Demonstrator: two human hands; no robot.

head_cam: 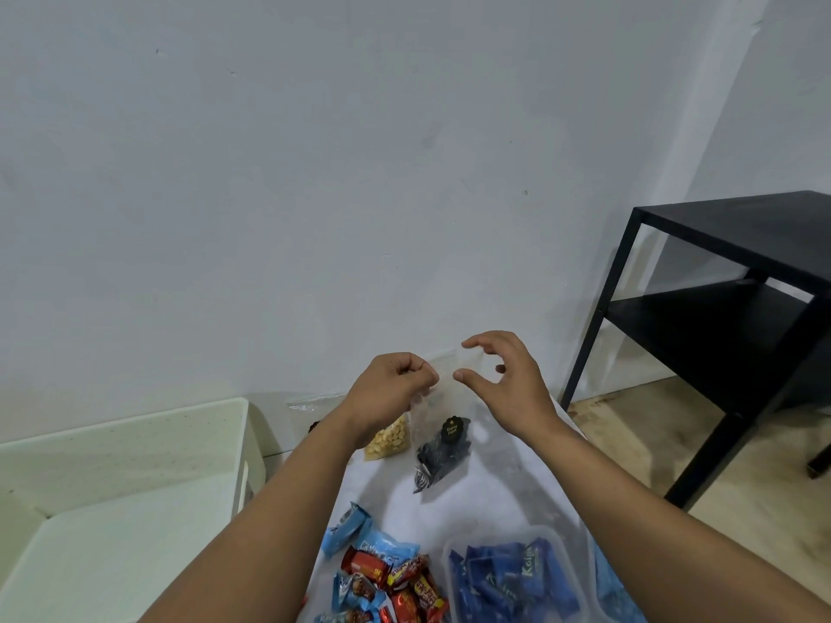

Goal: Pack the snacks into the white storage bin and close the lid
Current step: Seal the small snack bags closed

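Early stage: white storage bin (135, 510) at left, empty, no lid seen. Snacks (391, 577) on table. Left hand (391, 388) pinching clear bag (389, 436); right hand (499, 375) loosely curled, holding nothing.

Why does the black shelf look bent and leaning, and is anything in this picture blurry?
Head view: the wide-angle lens bows the black shelf near the right edge; light is soft and even, with faint shadows on the white cloth; the right hand and the blue wrappers look slightly smeared.
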